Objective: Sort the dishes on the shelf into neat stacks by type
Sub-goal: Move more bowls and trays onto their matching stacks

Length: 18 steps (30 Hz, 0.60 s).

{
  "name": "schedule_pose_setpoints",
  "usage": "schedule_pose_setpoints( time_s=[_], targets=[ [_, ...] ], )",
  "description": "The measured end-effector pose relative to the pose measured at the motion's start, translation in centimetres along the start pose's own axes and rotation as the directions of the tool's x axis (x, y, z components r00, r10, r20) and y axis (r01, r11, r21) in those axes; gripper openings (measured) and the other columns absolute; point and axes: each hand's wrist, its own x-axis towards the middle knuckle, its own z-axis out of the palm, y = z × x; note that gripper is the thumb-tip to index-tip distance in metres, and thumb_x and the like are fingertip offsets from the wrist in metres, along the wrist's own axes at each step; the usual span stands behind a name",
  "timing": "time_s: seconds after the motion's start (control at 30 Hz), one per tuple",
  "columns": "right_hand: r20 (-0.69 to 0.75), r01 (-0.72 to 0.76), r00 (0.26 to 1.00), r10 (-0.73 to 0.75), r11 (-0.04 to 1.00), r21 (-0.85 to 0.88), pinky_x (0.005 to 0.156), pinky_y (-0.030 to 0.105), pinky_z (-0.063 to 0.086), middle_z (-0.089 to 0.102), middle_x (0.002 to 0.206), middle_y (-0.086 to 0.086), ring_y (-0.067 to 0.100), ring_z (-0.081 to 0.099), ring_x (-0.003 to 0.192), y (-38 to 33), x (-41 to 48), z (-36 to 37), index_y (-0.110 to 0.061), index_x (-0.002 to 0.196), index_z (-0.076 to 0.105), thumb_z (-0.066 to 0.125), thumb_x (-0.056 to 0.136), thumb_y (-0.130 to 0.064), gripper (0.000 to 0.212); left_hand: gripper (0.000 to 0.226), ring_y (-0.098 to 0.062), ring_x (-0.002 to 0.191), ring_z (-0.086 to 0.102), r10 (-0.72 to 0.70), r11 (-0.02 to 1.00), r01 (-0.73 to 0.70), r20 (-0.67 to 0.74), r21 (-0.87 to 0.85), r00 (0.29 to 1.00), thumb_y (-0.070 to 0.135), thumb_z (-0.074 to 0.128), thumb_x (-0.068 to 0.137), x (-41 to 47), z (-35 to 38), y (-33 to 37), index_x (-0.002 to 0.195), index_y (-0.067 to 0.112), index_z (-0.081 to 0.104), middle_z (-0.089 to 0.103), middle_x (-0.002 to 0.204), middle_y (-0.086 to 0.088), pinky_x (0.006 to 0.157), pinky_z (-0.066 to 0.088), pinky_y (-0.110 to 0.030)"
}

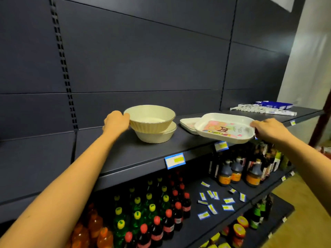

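Two lower shelves nearest the camera carry soda bottles [148, 217] and loose price labels [213, 203]. Above them, the dark shelf [125, 151] holds the dishes.

1. Left hand [116, 120]: fingers curled round the left rim of the upper bowl [150, 119]. This bowl sits mouth up inside the lower bowl [155, 135], offset to the left and not seated level.
2. Right hand [266, 129]: gripping the right end of the tray [225, 127]. The tray's long axis runs along the shelf, left to right. Its printed face points up, with the lettering upside down to the camera. The right end overhangs the shelf's front edge; the left end overlaps a second tray [189, 123] lying flat on the shelf.

Farther right along the shelf lie white and blue boxes [265, 109].
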Motion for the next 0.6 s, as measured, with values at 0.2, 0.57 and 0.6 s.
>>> schedule_pose_setpoints(
  time_s=[0.2,0.57,0.6],
  targets=[
    [0.057,0.08,0.995,-0.081,0.997,0.019,0.082,0.04,0.044,0.061,0.098,0.023,0.042,0.058,0.098,3.2,3.9,0.2,0.006,0.087,0.064,0.043,0.095,-0.018,0.033,0.036,-0.043,0.098,0.063,-0.088,0.996,0.089,-0.035,0.028,0.996,0.022,0.038,0.088,0.4,3.4,2.3,0.069,0.0,0.06,0.064,0.084,-0.021,0.084,0.047,-0.04],
    [0.101,0.107,0.987,-0.124,0.981,0.159,0.068,0.034,0.035,0.056,0.072,0.019,0.029,0.047,0.071,5.0,10.3,2.1,-0.006,0.052,0.05,0.047,0.089,-0.021,0.04,0.031,-0.042,0.108,0.057,-0.085,0.883,0.123,-0.104,0.452,0.991,0.017,0.044,0.091,1.5,6.1,4.2,0.106,-0.004,0.062,0.062,0.115,-0.025,0.092,0.045,-0.042],
    [0.108,0.112,0.985,-0.131,0.98,0.166,0.068,0.033,0.034,0.055,0.069,0.018,0.028,0.046,0.07,5.0,10.9,2.3,-0.007,0.05,0.047,0.046,0.09,-0.02,0.042,0.03,-0.042,0.108,0.057,-0.056,0.838,0.111,-0.118,0.534,0.991,0.016,0.046,0.091,1.5,6.1,4.2,0.108,-0.003,0.061,0.063,0.116,-0.024,0.091,0.045,-0.041]
  ],
)
